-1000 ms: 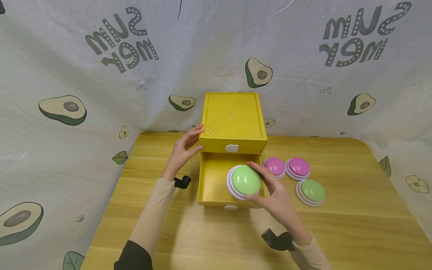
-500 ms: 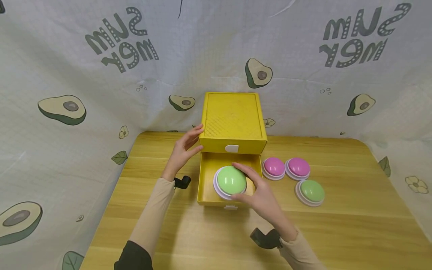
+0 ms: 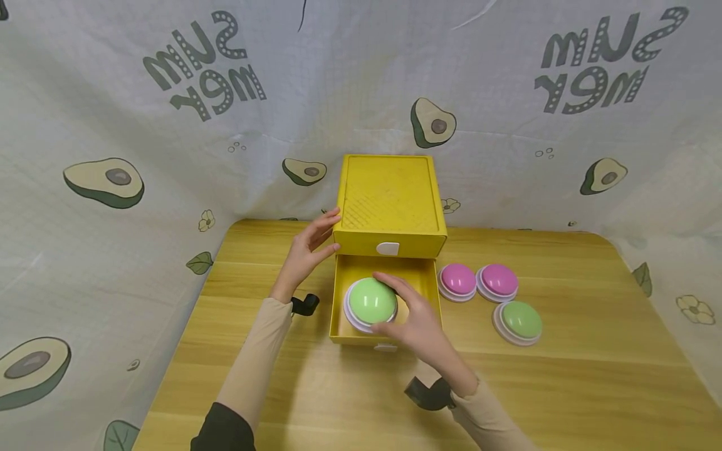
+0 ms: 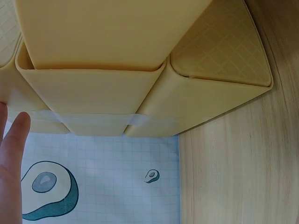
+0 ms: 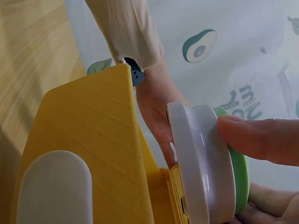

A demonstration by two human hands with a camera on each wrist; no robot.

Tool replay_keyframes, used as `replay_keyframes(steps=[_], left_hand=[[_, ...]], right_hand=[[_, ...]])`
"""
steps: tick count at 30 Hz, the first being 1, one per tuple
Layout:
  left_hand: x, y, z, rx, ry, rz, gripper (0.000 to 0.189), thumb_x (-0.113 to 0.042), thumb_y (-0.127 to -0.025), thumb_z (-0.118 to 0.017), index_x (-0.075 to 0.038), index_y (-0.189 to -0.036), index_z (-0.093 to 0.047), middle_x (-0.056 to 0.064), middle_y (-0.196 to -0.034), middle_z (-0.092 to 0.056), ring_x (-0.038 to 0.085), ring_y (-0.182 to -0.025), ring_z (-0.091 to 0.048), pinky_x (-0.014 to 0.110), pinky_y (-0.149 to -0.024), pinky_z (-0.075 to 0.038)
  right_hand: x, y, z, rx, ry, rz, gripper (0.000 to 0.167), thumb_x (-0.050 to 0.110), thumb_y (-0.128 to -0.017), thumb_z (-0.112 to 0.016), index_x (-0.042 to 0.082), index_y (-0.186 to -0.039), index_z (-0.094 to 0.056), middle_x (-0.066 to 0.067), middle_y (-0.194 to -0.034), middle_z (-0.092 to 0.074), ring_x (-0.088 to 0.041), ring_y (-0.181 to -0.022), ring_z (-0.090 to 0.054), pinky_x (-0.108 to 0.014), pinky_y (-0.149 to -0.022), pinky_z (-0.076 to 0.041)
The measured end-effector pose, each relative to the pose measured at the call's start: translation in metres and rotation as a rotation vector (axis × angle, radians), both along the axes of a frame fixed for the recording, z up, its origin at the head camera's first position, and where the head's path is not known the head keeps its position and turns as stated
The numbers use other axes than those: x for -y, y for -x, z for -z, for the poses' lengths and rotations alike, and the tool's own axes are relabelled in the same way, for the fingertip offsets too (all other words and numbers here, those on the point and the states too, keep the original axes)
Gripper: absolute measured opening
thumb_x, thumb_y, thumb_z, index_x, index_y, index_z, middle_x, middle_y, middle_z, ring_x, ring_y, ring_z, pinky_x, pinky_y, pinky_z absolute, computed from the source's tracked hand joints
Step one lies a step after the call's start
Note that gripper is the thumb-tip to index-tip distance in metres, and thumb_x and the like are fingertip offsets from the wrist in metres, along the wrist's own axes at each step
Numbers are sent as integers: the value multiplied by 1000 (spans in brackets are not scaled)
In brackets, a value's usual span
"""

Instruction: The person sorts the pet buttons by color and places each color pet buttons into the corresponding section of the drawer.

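My right hand [image 3: 422, 330] grips a green-domed buzzer button [image 3: 371, 300] with a white base, thumb on the near side and fingers on the far side. The button is over the pulled-out lower drawer [image 3: 351, 340] of a yellow two-drawer box [image 3: 392, 191]. In the right wrist view, the button's white base [image 5: 208, 163] is tilted beside the yellow drawer front, under my thumb [image 5: 254, 140]. At the box's left side is my left hand [image 3: 304, 250], fingers extended against its upper corner and thumb stretched toward the front edge. Its fingers [image 4: 16, 140] show partly in the left wrist view.
Right of the drawer, two pink-domed buttons [image 3: 458, 279] [image 3: 499, 280] and another green-domed button [image 3: 519, 321] lie on the wooden table [image 3: 586, 307]. The upper drawer, with a white pull tab [image 3: 387, 248], is closed. An avocado-print cloth [image 3: 361, 81] hangs close behind the box.
My right hand has carried the green-domed button leftward, from the drawer's right side to over its middle-left. My left hand has stayed at the box's side.
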State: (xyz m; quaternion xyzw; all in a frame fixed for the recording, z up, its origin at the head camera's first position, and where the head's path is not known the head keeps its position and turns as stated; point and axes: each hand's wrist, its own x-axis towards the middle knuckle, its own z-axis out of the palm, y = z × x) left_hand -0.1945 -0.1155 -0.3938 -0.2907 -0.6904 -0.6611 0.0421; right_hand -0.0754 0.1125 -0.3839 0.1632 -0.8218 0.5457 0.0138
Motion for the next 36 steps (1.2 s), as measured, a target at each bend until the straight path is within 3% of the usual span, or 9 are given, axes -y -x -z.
replay_keyframes(steps=[19,26,28,33,36], left_hand=[[0,1,2,-9,2,3,47,14,-86,-60,10,-132,-47,18,-147,-38,31,-132,-41,44,-108,-36],[2,16,25,-24,-6,0,50,13,-86,-61,4,-134,-48,9,-149,-38,26,-132,-41,40,-108,-36],[2,17,27,-36,-9,1,50,11,-87,-62,2,-135,-49,7,-149,-39,24,-132,-41,39,-108,-36],[2,16,27,-50,-13,5,50,8,-88,-63,0,-135,-50,4,-148,-40,22,-131,-43,37,-107,-38],[2,12,21,-29,-18,7,49,10,-87,-62,2,-134,-50,7,-148,-40,22,-132,-42,37,-108,-37]], right_hand=[[17,1,4,37,-116,16,80,-1,-64,-85,7,-137,-52,-11,-135,-52,-31,-121,-50,-54,-103,-38],[22,4,8,53,-124,8,80,-3,-64,-85,4,-136,-52,-11,-134,-53,-31,-120,-51,-52,-104,-38],[23,5,9,57,-122,5,79,-4,-64,-85,3,-136,-52,-12,-133,-53,-31,-120,-51,-51,-105,-38],[24,5,13,55,-122,-9,76,-5,-66,-83,2,-135,-52,-13,-133,-54,-31,-120,-52,-49,-103,-40],[23,6,15,46,-92,-29,71,-10,-69,-78,0,-135,-52,-14,-132,-54,-35,-120,-52,-47,-103,-42]])
